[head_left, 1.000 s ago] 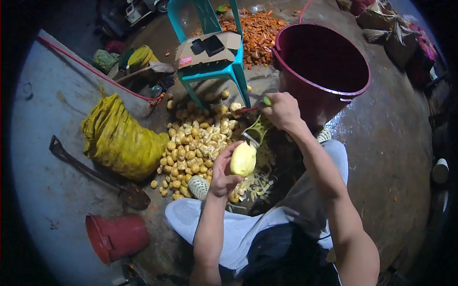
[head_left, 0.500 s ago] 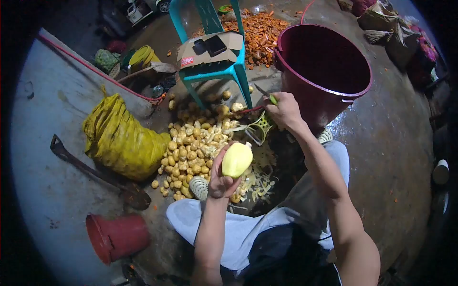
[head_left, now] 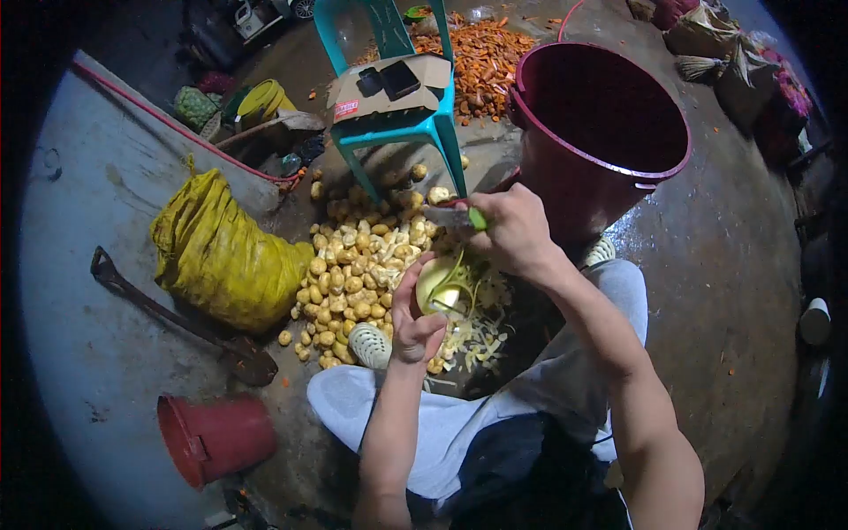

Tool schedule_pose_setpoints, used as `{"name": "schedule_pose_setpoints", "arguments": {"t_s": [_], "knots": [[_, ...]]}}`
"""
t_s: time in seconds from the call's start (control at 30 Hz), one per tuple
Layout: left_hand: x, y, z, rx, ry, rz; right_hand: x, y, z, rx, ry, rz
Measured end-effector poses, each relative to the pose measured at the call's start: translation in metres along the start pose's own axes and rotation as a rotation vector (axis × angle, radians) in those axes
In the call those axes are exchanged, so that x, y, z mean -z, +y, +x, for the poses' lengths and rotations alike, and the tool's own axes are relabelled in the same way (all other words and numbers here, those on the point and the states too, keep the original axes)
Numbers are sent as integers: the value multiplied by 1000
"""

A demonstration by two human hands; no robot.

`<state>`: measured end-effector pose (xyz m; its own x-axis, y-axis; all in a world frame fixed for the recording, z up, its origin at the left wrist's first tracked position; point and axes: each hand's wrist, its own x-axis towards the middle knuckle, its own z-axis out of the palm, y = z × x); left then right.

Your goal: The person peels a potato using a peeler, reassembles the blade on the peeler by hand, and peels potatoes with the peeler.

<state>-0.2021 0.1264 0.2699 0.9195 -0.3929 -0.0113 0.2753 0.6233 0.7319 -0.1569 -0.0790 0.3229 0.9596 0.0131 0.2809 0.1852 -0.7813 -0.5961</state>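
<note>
My left hand (head_left: 415, 320) is wrapped around the left side of a large, pale yellow-green peeled fruit or vegetable (head_left: 433, 281), its exact kind unclear. Thin green strips (head_left: 471, 287) lie across or just in front of its right side. Above and to the right, my right hand (head_left: 515, 228) is closed on a green-handled knife (head_left: 478, 218); its blade points left and is blurred. The blade is apart from the pale piece. Below my hands, pale peelings (head_left: 481, 344) are scattered over the floor, beside a heap of potatoes (head_left: 353, 278).
A large dark-red tub (head_left: 574, 190) stands ahead right. A teal chair (head_left: 389, 137) holds a cardboard box (head_left: 353, 104); orange pieces (head_left: 495, 66) are piled behind it. Left are a yellow sack (head_left: 230, 256), a shovel (head_left: 177, 314) and a red bucket (head_left: 225, 437).
My right hand has come down and left, with the knife blade turning to point left. The pale piece has tilted in my left hand, and green strips now show against it.
</note>
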Motion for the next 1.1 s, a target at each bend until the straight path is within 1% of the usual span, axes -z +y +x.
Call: {"name": "schedule_pose_setpoints", "arguments": {"t_s": [0.07, 0.1, 0.13, 0.2, 0.23, 0.27, 0.33, 0.4, 0.43, 0.47, 0.53, 0.57, 0.6, 0.63, 0.67, 0.73, 0.77, 0.8, 0.87, 0.9, 0.93, 1.0, 1.07, 1.1], "knots": [[5, -4, 3, 0, -85, -50, -6, 18, 10, -188, 20, 126], [2, 1, 1, 55, -100, -150, -23, 49, 17, -187, 62, 72], [3, 1, 1, 53, -106, -146, -19, 52, 20, -339, -18, 198], [7, -2, 0, 65, -74, -211, -26, 49, 19, -275, 10, 233], [6, -2, 1, 66, -73, -214, -17, 27, 12, -193, 46, 232], [3, -3, 2, 40, -63, -144, -8, 11, 4, -88, 60, 138], [-3, -2, 1, -6, -38, 0, 12, -9, -2, 20, 19, 14], [-3, -2, 0, -24, -39, 2, -10, 28, 13, -224, 32, 134], [2, -3, -2, 24, -80, -107, -24, 55, 18, -212, 111, 106], [6, -2, -1, 75, -122, -215, -7, 48, 23, -543, -138, 398], [2, 1, 1, 79, -157, -253, -15, 37, 22, -279, 16, 312], [-1, 2, 0, 50, -107, -118, -14, 34, 13, -176, -19, 212], [-5, 4, 0, 22, -57, 18, 8, 5, 5, -74, -55, 113], [-5, 5, 0, 44, -69, 100, 17, -7, -2, 93, -17, -75], [-3, 6, -2, 49, -64, 100, 11, -1, -1, 90, -21, -71], [1, 4, -1, 87, -143, 66, -7, 33, 13, -127, 18, 46], [1, 3, -1, 107, -134, -88, -17, 62, 22, -232, -88, 17], [2, 3, 0, 103, -139, -85, -16, 62, 22, -347, -46, 246], [4, 3, 0, 100, -115, -242, -25, 57, 20, -317, -21, 296], [1, 2, 1, 67, -62, -179, -14, 32, 13, -183, 19, 268], [-2, 1, 2, 68, -61, -181, -3, 11, 5, -116, -10, 167], [-6, -1, 0, -12, -36, -32, 2, 0, -1, 24, 107, 72], [0, -4, 2, -28, -51, -53, -11, 35, 17, -226, 74, 81], [3, -4, 2, 14, -108, -143, -10, 40, 21, -333, 44, 167]]}}
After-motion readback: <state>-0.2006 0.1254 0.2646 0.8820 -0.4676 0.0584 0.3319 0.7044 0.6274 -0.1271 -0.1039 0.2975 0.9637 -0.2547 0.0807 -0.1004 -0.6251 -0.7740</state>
